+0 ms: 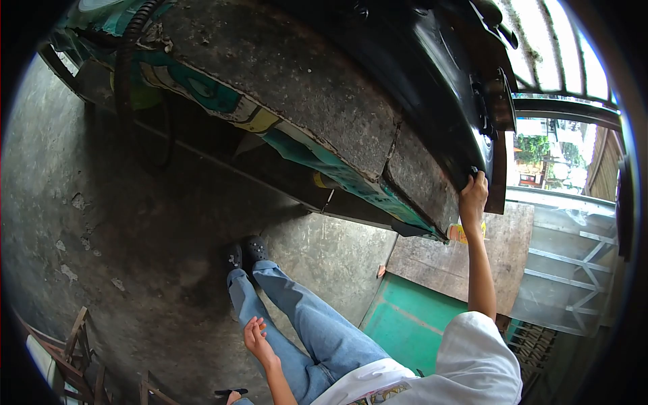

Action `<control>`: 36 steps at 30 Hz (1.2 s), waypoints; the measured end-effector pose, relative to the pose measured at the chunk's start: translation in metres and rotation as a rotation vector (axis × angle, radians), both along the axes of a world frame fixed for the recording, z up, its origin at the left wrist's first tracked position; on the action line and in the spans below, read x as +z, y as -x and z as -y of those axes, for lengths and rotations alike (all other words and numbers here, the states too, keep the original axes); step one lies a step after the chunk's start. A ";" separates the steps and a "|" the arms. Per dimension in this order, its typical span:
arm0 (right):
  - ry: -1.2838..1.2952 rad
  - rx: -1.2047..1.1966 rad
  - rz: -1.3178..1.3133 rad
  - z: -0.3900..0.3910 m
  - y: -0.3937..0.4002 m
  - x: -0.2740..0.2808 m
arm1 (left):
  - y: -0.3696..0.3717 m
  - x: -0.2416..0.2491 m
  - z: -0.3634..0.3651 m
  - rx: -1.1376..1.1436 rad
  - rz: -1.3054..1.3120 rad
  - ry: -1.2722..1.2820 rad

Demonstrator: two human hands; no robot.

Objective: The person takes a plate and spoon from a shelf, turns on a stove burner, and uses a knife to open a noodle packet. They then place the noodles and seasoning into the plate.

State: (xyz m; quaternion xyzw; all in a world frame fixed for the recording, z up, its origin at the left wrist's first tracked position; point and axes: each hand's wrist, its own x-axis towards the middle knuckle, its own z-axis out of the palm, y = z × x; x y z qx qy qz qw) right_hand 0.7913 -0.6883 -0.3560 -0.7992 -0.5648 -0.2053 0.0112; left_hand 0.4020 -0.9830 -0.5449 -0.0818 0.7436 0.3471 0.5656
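My right hand (474, 196) reaches up to the near end of a glossy black appliance, which looks like a stove (432, 88). Its fingers are pinched at a small dark part on the edge, perhaps a knob, mostly hidden by the fingertips. Low in front of my jeans, my left hand (259, 341) has its fingers curled around a small orange thing (262, 327), too small to name. The stove rests on a worn grey counter (283, 88). Just beside my right wrist, at the counter's corner, stands a yellow and white container (457, 233), partly covered by the arm.
A patterned green sheet (317, 162) hangs along the counter's edge. A ribbed hose (125, 74) drops at the left. A wooden board (459, 256) and a green panel (405, 324) lie to the right, near a metal rack (574, 270). Wooden furniture (77, 337) stands lower left on the concrete floor.
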 end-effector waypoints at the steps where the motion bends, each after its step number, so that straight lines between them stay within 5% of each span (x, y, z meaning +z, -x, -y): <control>1: 0.009 -0.004 0.005 0.001 0.000 0.000 | 0.000 0.000 0.001 -0.009 -0.003 -0.002; 21: -0.102 0.021 -0.203 0.018 0.007 0.002 | 0.011 0.039 -0.033 -0.048 -0.053 -0.136; 29: -0.188 -0.070 -0.582 0.060 0.012 0.062 | 0.018 0.155 -0.109 -0.167 -0.179 -0.405; 36: -0.577 -0.234 -0.955 0.032 -0.114 0.113 | -0.116 0.259 -0.274 -0.595 -0.003 -1.009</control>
